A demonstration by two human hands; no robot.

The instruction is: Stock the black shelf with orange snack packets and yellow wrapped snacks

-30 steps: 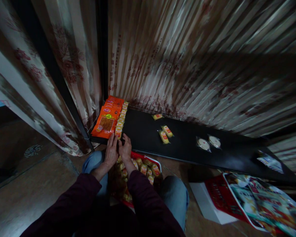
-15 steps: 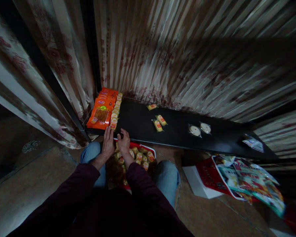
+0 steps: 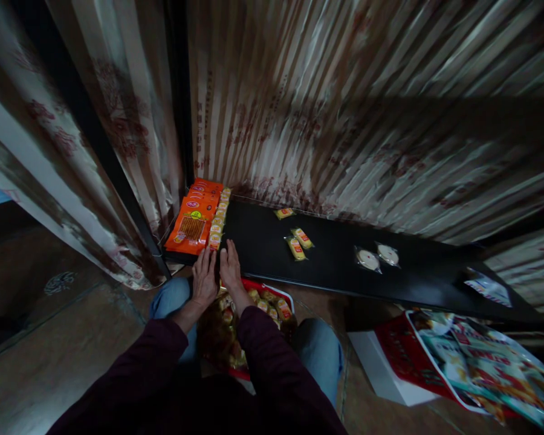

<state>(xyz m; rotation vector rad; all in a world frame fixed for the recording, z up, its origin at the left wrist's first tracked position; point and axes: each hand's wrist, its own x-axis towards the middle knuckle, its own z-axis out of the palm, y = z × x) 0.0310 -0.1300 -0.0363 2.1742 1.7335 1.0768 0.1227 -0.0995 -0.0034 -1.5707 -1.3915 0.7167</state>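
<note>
Dim curtained corner, black shelf (image 3: 263, 241) | left hand (image 3: 204, 279) and right hand (image 3: 231, 269) lay flat, fingers open, clamping nothing | yellow packet row (image 3: 218, 225) sat just beyond fingertips, orange packs (image 3: 193, 226) beyond left hand | advised: nudge lightly, keep row straight.

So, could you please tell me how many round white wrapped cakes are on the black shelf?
2. One round white cake lies on the black shelf; the second cake sits just right of it. None looks hidden, though the light is dim.
</note>
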